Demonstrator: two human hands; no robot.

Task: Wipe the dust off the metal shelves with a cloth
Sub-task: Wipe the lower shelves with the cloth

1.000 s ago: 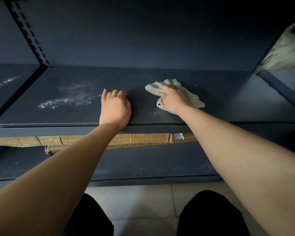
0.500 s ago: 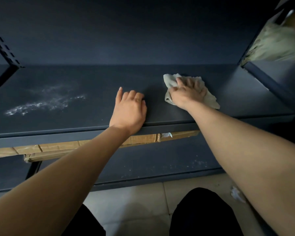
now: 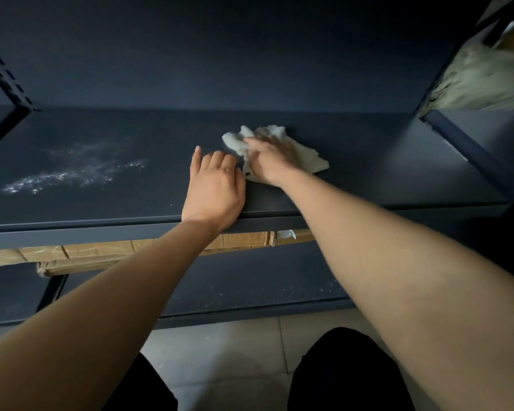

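Dark blue metal shelving fills the view, and the upper shelf point(image 3: 368, 179) carries the work. A pale, crumpled cloth point(image 3: 310, 161) lies on this shelf right of centre, about midway between the front lip and the back panel. The right hand point(image 3: 272, 161) rests palm down on the cloth, fingers extended across it and pressing it to the metal. The hand is blurred, so finer finger detail cannot be read. The left hand point(image 3: 214, 188) lies flat on the bare shelf just beside the cloth's left edge, fingers straight and close together, holding nothing, wrist over the front lip. A white dust patch point(image 3: 69, 176) streaks the shelf well to the left of both hands. A perforated upright point(image 3: 3, 75) stands at the far left rear. Below the front lip, a cardboard strip point(image 3: 101, 252) shows above the lower shelf point(image 3: 250, 280), which bears scattered white specks. A pale bundle point(image 3: 481, 81) occupies the adjoining bay at upper right. Light floor tiles point(image 3: 220, 357) lie beneath.
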